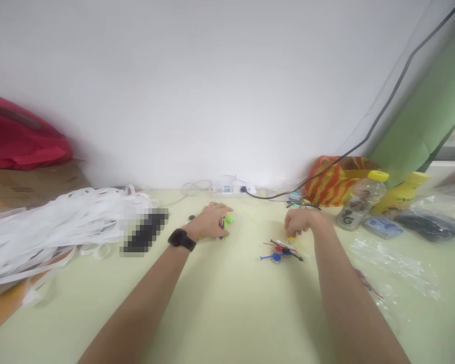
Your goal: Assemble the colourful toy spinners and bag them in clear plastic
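Note:
My left hand (210, 220), with a black watch on its wrist, lies low over the table with thumb and fingers apart. Between and under them is a cluster of small coloured plastic pieces (222, 222), partly hidden, with a bright green one (230, 220) at its right side. My right hand (299, 222) is closed in a pinch on a small yellow piece (290, 238) at table height. Just below it lies a loose group of arrow-shaped plastic pieces: a blue arrow (276, 258), a black arrow (296, 256), a red one (278, 248) and a pale one.
White ribbon strips (79, 222) are heaped at left beside a blurred black object (146, 232). A power strip (233, 188) lies along the wall. At right stand a striped bag (322, 179) and a bottle (364, 199), with clear plastic bags (394, 265) in front.

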A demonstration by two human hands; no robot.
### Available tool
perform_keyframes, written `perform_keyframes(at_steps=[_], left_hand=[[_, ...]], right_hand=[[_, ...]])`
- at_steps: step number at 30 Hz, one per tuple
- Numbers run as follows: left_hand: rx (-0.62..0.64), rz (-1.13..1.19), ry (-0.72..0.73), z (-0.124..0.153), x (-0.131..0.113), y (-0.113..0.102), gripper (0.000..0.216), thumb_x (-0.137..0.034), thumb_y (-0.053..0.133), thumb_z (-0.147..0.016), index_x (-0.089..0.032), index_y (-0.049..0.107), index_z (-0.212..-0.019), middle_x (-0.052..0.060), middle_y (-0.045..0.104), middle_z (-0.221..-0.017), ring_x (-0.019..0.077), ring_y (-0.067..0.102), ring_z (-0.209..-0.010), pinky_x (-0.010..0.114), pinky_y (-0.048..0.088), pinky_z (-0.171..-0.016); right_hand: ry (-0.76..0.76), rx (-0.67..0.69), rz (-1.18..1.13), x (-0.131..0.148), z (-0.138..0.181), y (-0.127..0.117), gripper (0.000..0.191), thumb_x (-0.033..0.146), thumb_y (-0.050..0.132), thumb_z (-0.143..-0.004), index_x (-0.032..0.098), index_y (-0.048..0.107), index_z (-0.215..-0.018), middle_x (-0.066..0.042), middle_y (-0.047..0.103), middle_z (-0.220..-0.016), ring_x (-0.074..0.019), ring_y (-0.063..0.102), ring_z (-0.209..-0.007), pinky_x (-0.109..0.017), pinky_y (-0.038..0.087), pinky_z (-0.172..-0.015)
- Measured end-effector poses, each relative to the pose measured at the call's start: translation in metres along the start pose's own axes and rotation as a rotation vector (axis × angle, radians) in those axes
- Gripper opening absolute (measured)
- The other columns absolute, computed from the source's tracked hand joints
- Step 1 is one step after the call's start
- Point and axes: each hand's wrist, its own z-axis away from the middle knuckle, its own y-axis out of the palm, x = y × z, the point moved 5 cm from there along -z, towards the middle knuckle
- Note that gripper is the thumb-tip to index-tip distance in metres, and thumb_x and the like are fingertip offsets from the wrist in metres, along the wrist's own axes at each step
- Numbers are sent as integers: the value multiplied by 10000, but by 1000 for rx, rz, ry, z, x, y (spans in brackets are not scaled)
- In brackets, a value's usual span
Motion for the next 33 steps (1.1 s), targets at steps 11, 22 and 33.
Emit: perform_keyframes(at_steps=[11,22,33], left_hand=[[-248,404,61,-9,-41,-23,447,-455,626,-943,-259,624,-1345,80,665,-1352,254,641,-1182,363,536,-965],[-366,575,156,-11,-48,-21,152,-324,668,-910,-187,706,-965,61,726,-1001,192,703,-930,345,595,-912],[-273,555,47,-18,-42,9,113,-285,641,-861,-186,668,-910,38,711,-905,188,688,-807,303,565,-752]], right_hand=[[-303,-370,-458,63,5,-11,45,213,640,-881,184,607,-893,-50,723,-760,-143,613,-611,-244,441,-558],[-532,-239,-864,116,1,17,148,193,626,-803,194,556,-933,-44,698,-806,-164,676,-736,-289,555,-698],[-411,-395,-535,98,-27,23,46,225,532,-856,200,571,-859,-55,661,-880,-186,596,-815,-255,450,-658]])
